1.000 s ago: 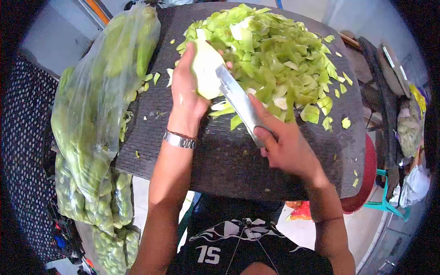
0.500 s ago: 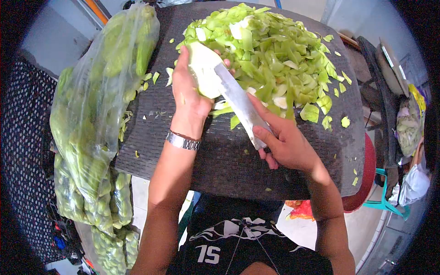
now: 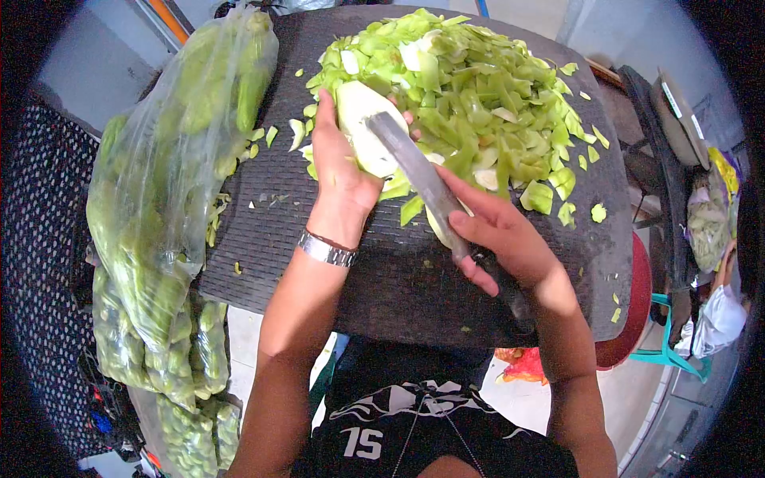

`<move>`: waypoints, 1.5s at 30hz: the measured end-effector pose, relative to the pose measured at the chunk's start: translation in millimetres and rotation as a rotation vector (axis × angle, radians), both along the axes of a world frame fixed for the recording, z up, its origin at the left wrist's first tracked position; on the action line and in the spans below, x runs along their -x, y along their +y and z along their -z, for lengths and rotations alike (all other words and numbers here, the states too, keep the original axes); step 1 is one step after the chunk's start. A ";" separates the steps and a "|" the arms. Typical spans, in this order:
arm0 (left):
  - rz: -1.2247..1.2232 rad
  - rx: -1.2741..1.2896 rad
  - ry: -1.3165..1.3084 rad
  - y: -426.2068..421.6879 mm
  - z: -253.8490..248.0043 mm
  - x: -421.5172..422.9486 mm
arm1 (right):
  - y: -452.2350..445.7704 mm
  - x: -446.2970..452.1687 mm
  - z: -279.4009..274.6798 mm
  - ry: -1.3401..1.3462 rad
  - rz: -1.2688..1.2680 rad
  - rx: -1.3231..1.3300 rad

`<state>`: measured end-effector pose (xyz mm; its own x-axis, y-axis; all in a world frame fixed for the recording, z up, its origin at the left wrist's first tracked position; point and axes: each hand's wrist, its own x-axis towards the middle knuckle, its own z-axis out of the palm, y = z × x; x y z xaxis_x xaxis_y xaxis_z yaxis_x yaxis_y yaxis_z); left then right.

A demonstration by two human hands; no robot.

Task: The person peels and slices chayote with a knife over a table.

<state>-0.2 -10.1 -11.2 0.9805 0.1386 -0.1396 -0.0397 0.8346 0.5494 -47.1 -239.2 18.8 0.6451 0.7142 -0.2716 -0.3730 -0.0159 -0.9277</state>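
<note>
In my left hand [image 3: 343, 163] lies a pale, whitish-green peeled fruit [image 3: 358, 119], cradled in the palm with fingers around its far side. Its exact kind is not clear. My right hand [image 3: 498, 231] is closed on a knife [image 3: 414, 171] with a long, wide metal blade and a dark handle. The blade slants up to the left, its tip end over the face of the fruit. A strip of peel [image 3: 436, 226] shows beside the blade near my right fingers. Beyond both hands, a large heap of green peels [image 3: 478, 111] covers the far part of the dark woven-pattern table [image 3: 358, 279].
A clear plastic bag of large green produce [image 3: 159, 183] leans along the table's left edge. Below it stand bags of smaller green produce [image 3: 159, 358]. A red tub [image 3: 633, 311] and a teal stool [image 3: 665, 338] are at the right. Loose peel bits [image 3: 599, 213] lie around the heap.
The knife has turned so its blade is seen more edge-on, and its dark handle now shows. My left hand and the fruit have shifted slightly right and toward me.
</note>
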 end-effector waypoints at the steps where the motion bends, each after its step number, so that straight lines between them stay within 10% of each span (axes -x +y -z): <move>1: 0.010 0.033 -0.002 1.7 2.4 -0.2 | -3.0 -2.1 2.2 0.014 0.037 -0.002; 10: -0.023 0.142 -0.024 8.9 11.3 -0.3 | 2.4 24.0 -13.6 -1.220 0.099 0.846; 45: -0.289 0.072 -0.196 -22.8 -8.5 27.0 | 7.1 18.2 -1.1 -0.926 0.116 0.833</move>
